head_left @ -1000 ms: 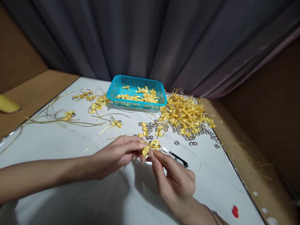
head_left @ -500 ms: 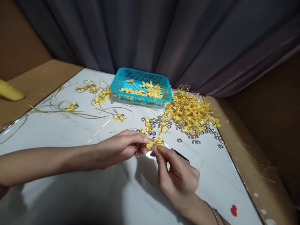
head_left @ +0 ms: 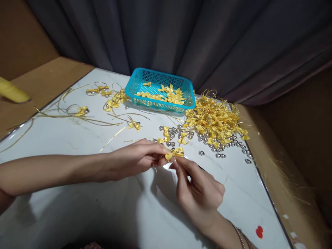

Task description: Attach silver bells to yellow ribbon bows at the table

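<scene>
Head view: left hand (head_left: 141,154) and right hand (head_left: 201,188) pinch a yellow bow (head_left: 178,151) above the table (head_left: 246,197); the step appears to be two-handed adjustment, and the next move calls for steady fingertip pressure.

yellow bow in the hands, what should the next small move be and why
Perhaps steady the yellow bow with the left hand and pinch gently near its middle with the right hand: the left grips one end, and the right is closed at its lower edge. What lies behind the bow is hidden.
</scene>
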### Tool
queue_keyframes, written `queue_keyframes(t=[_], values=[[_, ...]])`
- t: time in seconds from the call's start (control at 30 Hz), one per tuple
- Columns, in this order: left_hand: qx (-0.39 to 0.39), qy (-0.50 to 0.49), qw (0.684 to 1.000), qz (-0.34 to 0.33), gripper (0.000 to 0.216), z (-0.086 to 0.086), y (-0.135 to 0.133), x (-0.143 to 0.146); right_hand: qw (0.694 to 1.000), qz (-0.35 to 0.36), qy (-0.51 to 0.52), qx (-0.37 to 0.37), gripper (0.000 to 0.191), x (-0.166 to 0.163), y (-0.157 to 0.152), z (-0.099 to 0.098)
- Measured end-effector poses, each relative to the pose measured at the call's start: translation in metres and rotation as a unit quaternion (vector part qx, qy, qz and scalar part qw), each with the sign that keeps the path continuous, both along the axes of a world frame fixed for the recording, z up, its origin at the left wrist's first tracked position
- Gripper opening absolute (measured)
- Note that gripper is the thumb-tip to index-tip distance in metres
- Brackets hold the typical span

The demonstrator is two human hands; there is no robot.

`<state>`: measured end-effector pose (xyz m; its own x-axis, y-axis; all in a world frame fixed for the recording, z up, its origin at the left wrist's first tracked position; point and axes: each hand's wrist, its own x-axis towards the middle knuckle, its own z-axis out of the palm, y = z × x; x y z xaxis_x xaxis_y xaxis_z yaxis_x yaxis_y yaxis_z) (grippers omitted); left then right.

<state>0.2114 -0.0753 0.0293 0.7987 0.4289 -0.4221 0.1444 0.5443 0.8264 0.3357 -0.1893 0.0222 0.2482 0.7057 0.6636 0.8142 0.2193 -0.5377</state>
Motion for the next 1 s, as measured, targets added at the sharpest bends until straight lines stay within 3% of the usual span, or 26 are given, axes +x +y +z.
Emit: queue_keyframes(t=[0.3, 0.43, 0.77, 1.0], values=[[-0.03, -0.026, 0.999, -0.004, 0.017, -0.001, -0.001, 0.003, 1.0, -0.007, -0.014, -0.008, 0.02, 0.0, 0.002, 0.001], [-0.049, -0.032, 0.998, -0.038, 0.021, 0.0, 0.0, 0.004, 0.999, 0.005, -0.004, -0.031, 0.02, 0.001, 0.0, 0.0], [0.029, 0.004, 1.0, 0.01, 0.023, 0.018, 0.004, -0.001, 0.989, 0.089, 0.071, -0.099, 0.017, 0.008, 0.005, 0.012], [0.107, -0.025, 0.994, 0.006, 0.027, 0.017, 0.005, -0.006, 0.983, 0.111, 0.121, -0.076, 0.021, 0.005, 0.003, 0.01]])
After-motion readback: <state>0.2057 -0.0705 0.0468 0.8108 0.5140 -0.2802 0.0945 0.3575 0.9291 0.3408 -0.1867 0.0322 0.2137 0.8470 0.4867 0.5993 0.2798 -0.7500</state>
